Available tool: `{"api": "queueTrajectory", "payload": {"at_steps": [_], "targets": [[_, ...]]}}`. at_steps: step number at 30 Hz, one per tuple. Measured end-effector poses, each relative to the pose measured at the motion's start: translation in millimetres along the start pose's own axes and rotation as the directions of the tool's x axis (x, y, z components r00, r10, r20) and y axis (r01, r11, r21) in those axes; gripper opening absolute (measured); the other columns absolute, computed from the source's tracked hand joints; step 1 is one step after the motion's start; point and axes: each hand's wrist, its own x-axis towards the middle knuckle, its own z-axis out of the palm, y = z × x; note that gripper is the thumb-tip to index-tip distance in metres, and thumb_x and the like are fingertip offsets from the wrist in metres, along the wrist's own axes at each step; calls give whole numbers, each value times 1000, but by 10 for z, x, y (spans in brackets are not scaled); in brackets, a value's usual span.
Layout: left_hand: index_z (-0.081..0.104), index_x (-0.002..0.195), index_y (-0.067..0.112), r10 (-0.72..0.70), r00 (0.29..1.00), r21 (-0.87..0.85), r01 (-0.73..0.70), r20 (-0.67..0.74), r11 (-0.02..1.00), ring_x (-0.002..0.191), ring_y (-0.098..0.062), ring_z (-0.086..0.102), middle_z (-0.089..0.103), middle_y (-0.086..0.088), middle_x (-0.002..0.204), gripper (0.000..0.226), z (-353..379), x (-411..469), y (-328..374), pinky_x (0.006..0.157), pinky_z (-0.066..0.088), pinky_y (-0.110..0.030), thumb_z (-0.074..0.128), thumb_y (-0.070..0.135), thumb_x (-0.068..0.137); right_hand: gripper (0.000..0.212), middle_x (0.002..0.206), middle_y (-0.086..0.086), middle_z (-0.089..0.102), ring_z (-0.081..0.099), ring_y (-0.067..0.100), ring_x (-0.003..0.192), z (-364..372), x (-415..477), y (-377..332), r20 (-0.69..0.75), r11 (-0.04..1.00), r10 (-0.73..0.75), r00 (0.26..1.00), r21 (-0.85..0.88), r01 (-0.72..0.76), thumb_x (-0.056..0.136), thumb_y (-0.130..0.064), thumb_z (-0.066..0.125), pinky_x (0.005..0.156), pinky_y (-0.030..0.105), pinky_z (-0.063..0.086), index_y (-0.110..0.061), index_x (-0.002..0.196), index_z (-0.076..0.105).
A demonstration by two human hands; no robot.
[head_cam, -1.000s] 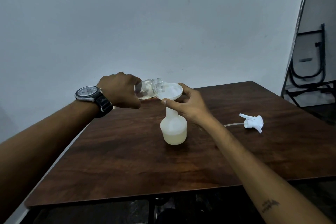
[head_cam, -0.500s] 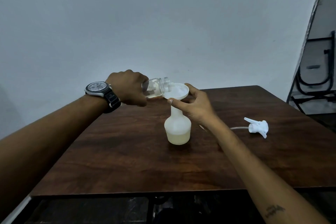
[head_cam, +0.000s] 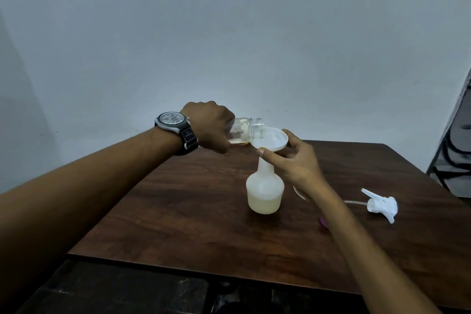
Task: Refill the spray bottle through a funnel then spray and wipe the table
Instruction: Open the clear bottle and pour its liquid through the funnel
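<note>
I see left hand (head_cam: 207, 126) clenched round clear jar (head_cam: 246, 130), jar tipped on side, mouth at rim of white funnel (head_cam: 270, 141). Right hand (head_cam: 297, 160) pinches funnel rim, thumb at front, fingers behind. Funnel sits in neck of spray bottle (head_cam: 265, 190), upright mid-table (head_cam: 178, 211), pale liquid in lower part. Trigger head (head_cam: 382, 205) lies right of bottle, apart. Small purple thing (head_cam: 323, 222) by right forearm, perhaps cap; can't tell. Watch (head_cam: 173, 121) on left wrist.

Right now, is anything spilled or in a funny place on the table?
No spill shows on the table. The sprayer top lies on its side, off the spray bottle, which is normal for filling. The left hand tips a jar into the funnel; the right hand steadies it.
</note>
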Motion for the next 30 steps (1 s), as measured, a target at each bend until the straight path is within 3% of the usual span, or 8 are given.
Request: {"api": "queueTrajectory", "payload": {"at_steps": [7, 12, 20, 24, 30], "targets": [[63, 94, 27, -1, 1000, 2, 1, 14, 1000, 74, -20, 61, 59, 7, 76, 29, -23, 5, 10, 55, 32, -23, 72, 36, 68, 46, 110, -1, 81, 76, 25, 108, -3, -4, -7, 6, 1000, -10, 1000, 4, 10, 70, -37, 92, 99, 63, 57, -28, 112, 75], [63, 94, 26, -1, 1000, 11, 1, 19, 1000, 75, -20, 63, 62, 6, 80, 30, -19, 12, 10, 56, 32, -23, 72, 36, 67, 38, 109, 1, 81, 76, 25, 108, -12, -2, 3, 14, 1000, -9, 1000, 10, 9, 77, -26, 92, 99, 61, 58, -27, 111, 75], [64, 93, 26, 19, 1000, 40, -19, 4, 999, 77, -21, 65, 65, 5, 81, 31, -15, 49, 3, 57, 35, -23, 72, 40, 67, 54, 109, 1, 81, 77, 21, 106, 1, 2, 3, 9, 1000, 7, 1000, 23, -8, 66, -39, 94, 95, 48, 60, -24, 114, 74], [63, 94, 27, 12, 1000, 35, -12, 5, 999, 78, -22, 65, 64, 5, 80, 31, 0, 47, -5, 58, 35, -24, 72, 40, 67, 53, 112, -1, 81, 76, 20, 109, -2, 4, 3, 7, 1000, 7, 1000, 15, -7, 67, -38, 93, 100, 56, 59, -25, 115, 74], [63, 93, 27, 13, 1000, 31, -13, 5, 999, 76, -22, 65, 64, 5, 79, 30, -5, 35, 1, 59, 38, -24, 71, 39, 67, 39, 108, 0, 81, 77, 20, 104, -11, 0, 6, 1, 1000, 19, 1000, 11, -19, 78, -24, 92, 88, 47, 59, -24, 112, 74]]}}
